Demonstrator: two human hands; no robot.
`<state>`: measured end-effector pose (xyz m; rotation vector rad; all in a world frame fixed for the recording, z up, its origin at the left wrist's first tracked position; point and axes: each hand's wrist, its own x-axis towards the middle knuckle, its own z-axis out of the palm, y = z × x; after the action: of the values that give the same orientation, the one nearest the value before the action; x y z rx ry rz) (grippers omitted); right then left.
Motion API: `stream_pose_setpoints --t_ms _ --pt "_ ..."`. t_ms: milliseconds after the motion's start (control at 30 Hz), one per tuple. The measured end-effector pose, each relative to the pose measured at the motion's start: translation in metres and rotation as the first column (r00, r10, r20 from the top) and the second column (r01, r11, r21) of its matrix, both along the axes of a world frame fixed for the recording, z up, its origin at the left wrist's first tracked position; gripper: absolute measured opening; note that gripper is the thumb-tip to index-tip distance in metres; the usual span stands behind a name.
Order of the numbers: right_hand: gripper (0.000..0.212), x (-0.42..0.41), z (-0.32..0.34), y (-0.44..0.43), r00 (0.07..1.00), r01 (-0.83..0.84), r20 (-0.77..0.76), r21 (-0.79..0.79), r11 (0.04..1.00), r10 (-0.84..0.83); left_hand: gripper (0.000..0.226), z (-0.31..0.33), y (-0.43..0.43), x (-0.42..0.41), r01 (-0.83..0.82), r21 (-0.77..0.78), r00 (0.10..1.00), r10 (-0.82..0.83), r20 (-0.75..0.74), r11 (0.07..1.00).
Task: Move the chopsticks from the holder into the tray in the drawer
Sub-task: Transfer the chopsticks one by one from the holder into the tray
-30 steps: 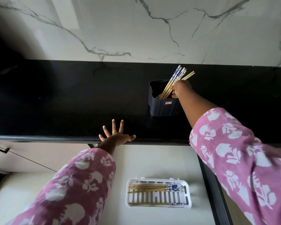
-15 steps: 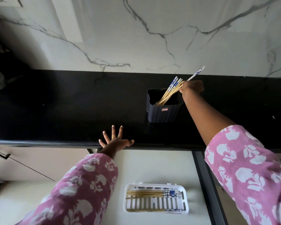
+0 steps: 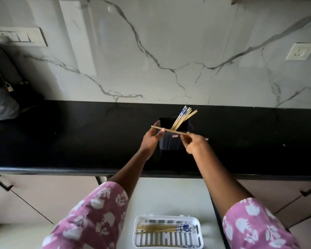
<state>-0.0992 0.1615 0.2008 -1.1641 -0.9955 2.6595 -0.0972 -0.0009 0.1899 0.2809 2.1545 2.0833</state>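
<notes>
The right hand (image 3: 196,146) pinched one end of the held chopstick (image 3: 169,130) between thumb and curled fingers, a little right of the frame's centre. The left hand (image 3: 151,141) pinched it near the other end, thumb against fingertips. Whether it was one stick or a pair pressed together could not be told. It lay almost level across the front of the dark holder (image 3: 171,145), whose lower part showed between the two hands.

The remaining chopsticks (image 3: 182,118) leaned out of the holder toward the upper right. The holder stood on the black counter (image 3: 79,141), near the marble wall (image 3: 151,51).

At the bottom centre, the white tray (image 3: 136,230) sat in the open drawer (image 3: 169,194), with the tray chopsticks (image 3: 156,228) lying lengthwise along its far side.

A socket (image 3: 300,51) sat on the wall at upper right, a switch panel (image 3: 20,37) at upper left, and a bag (image 3: 2,101) at the left edge.
</notes>
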Motion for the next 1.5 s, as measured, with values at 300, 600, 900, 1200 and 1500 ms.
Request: stream_pose_setpoints --t_ms 300,600,900,1200,1500 --pt "0.024 0.054 -0.009 -0.022 0.977 -0.181 0.093 -0.105 0.978 0.190 0.021 0.029 0.023 0.025 -0.056 0.217 0.979 0.096 -0.180 0.975" --pt "0.022 0.077 -0.016 -0.033 0.905 0.004 -0.019 0.999 0.036 0.424 0.020 0.037 0.017 0.033 -0.054 0.106 0.980 0.073 -0.185 0.993" --pt "0.016 0.083 -0.054 -0.041 0.845 -0.081 0.122 0.992 -0.102 0.520 0.019 0.000 0.000 0.036 -0.075 -0.009 0.995 0.074 -0.073 0.997" --pt "0.015 0.114 -0.132 -0.045 0.694 -0.462 0.447 0.878 -0.127 0.564 0.050 -0.071 -0.042 0.007 0.036 -0.704 0.984 0.097 0.148 0.709" --pt "0.017 0.158 -0.208 -0.050 0.315 -0.456 0.758 0.649 -0.609 0.572 0.077 -0.109 -0.059 -0.013 0.307 -0.889 0.931 0.086 0.355 0.339"
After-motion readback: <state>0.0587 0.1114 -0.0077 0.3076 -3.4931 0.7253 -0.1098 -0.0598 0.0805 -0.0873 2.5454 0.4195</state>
